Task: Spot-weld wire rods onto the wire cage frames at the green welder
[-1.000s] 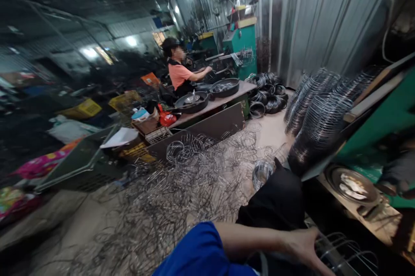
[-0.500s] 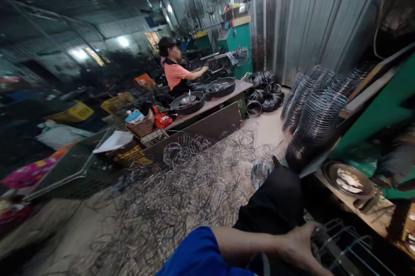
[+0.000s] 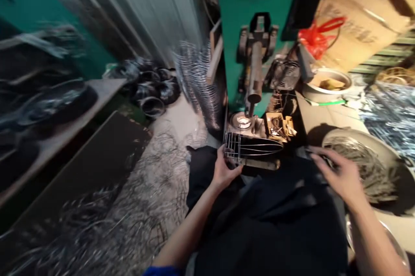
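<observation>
At the front of the green machine, my left hand (image 3: pixel 225 170) is closed around the left end of a wire frame (image 3: pixel 256 148). The frame has long thin rods, several cross wires at the left and a rounded right end. It lies level above my lap, just below the machine's round lower plate (image 3: pixel 241 121). To the right, my right hand (image 3: pixel 343 176) has thumb and forefinger brought together, pointing left. Something small and greyish is at those fingertips, too blurred to name. Beside this hand stands a wide basin (image 3: pixel 330 136) of thin metal strips (image 3: pixel 372 172).
The green machine (image 3: pixel 233 29) has a jutting arm (image 3: pixel 255 77) above its plate. Small cardboard boxes (image 3: pixel 275 124) hold metal parts. Stacked wire rings (image 3: pixel 201 81) stand left of it, and loose wire (image 3: pixel 152 181) covers the floor. A pale bowl (image 3: pixel 327 83) sits at right.
My view has swung right, from the room and a person at a bench to the machine. My right hand and the basin of strips have come into view. The wire frame remains in my left hand.
</observation>
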